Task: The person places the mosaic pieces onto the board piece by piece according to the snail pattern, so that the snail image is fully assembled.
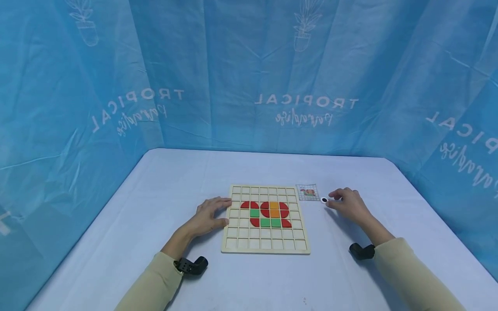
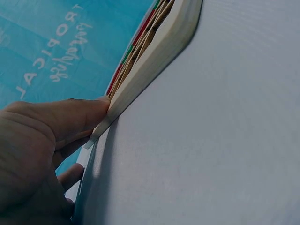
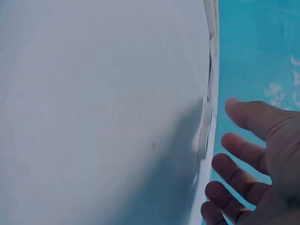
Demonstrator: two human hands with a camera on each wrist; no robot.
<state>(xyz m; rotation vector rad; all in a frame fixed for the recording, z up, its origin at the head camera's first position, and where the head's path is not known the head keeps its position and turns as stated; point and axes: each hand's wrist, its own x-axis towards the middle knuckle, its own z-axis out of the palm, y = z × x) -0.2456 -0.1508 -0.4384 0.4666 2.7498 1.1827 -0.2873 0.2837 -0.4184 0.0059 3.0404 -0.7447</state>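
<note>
A pale wooden grid board [image 1: 266, 244] lies on the white table, with red, green and orange pieces set in several of its squares. My left hand [image 1: 212, 214] touches the board's left edge, thumb and fingers spread along it; in the left wrist view the thumb [image 2: 77, 117] presses the rim. On the right, my right hand [image 1: 349, 206] is beside a small white piece with a black dot [image 1: 324, 200]. The right wrist view shows its fingers bent and apart, with nothing gripped between them.
A small picture card [image 1: 308, 192] with a coloured figure on a grid lies by the board's upper right corner. A blue curtain [image 1: 249, 77] with printed lettering stands behind and beside the white table [image 1: 186, 172].
</note>
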